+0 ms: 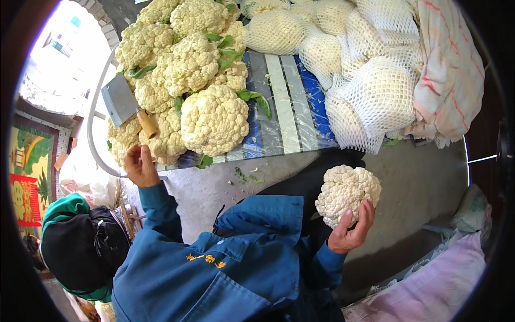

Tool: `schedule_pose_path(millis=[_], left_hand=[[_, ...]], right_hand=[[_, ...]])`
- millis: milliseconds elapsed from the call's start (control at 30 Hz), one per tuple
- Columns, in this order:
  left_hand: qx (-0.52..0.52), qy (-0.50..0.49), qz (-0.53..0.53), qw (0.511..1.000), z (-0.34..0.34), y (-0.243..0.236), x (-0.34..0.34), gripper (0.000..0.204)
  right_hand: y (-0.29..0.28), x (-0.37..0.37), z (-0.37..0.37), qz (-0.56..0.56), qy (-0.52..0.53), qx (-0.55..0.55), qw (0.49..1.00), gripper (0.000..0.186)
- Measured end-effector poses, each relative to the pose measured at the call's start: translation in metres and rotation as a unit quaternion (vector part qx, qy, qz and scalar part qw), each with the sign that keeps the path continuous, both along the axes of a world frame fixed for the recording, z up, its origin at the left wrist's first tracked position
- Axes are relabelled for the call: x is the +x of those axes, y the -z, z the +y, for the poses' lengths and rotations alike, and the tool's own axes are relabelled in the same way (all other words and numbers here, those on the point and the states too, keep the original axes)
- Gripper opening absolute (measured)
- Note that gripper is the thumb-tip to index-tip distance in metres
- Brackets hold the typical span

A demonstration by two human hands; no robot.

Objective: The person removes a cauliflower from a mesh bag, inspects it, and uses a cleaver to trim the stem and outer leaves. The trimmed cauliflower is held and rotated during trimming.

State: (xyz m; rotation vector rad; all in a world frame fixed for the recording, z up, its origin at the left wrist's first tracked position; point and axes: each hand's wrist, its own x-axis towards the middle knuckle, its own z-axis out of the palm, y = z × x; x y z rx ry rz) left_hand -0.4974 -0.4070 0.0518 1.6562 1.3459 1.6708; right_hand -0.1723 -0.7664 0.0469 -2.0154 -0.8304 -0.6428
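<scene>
My right hand (pixel 353 229) grips a trimmed white cauliflower (pixel 347 194) from below, held out over the floor to the right of my lap. My left hand (pixel 141 167) is raised at the table's near left corner with loosely bent fingers and nothing visible in it. Just above it a cleaver (pixel 120 99) lies on the heap of cauliflowers, its wooden handle (pixel 147 124) pointing towards that hand. Bare cauliflower heads (pixel 215 121) with a few green leaves are piled on the left of the table. Net-wrapped cauliflowers (pixel 383 96) are stacked on its right.
Striped plastic sheeting (pixel 283 102) covers the table between the two piles. A curved grey tube rail (pixel 92 115) bounds the left side. A pinkish cloth (pixel 448 67) hangs at the right. A black and green bag (pixel 86 241) sits lower left; pale sacks (pixel 429 279) lie lower right.
</scene>
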Motion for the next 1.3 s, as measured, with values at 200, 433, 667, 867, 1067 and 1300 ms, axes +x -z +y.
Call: schedule_pose_path(millis=[200, 433, 667, 867, 1067, 1300], left_hand=[[-0.156, -0.014, 0.145, 0.977, 0.050, -0.002, -0.013, 0.052], [-0.194, -0.035, 0.211, 0.957, 0.087, -0.004, -0.006, 0.068], [-0.108, -0.045, 0.313, 0.942, 0.105, -0.009, -0.004, 0.063], [-0.238, 0.012, 0.035, 0.971, 0.133, -0.008, -0.014, 0.031], [-0.049, 0.067, -0.019, 0.996, 0.124, 0.006, -0.024, 0.036], [0.124, 0.219, 0.052, 0.966, -0.018, -0.049, 0.121, 0.061]], right_hand=[[-0.002, 0.001, 0.000, 0.014, 0.000, -0.002, 1.000, 0.030], [0.000, -0.001, -0.005, 0.030, 0.006, 0.013, 0.999, 0.028], [-0.002, -0.001, -0.008, 0.049, 0.010, 0.022, 0.999, 0.027], [-0.005, -0.001, -0.013, 0.044, 0.011, 0.023, 0.999, 0.026], [-0.011, -0.003, -0.013, 0.032, -0.006, 0.042, 0.999, 0.028], [-0.026, -0.018, -0.006, 0.184, -0.121, 0.148, 0.964, 0.036]])
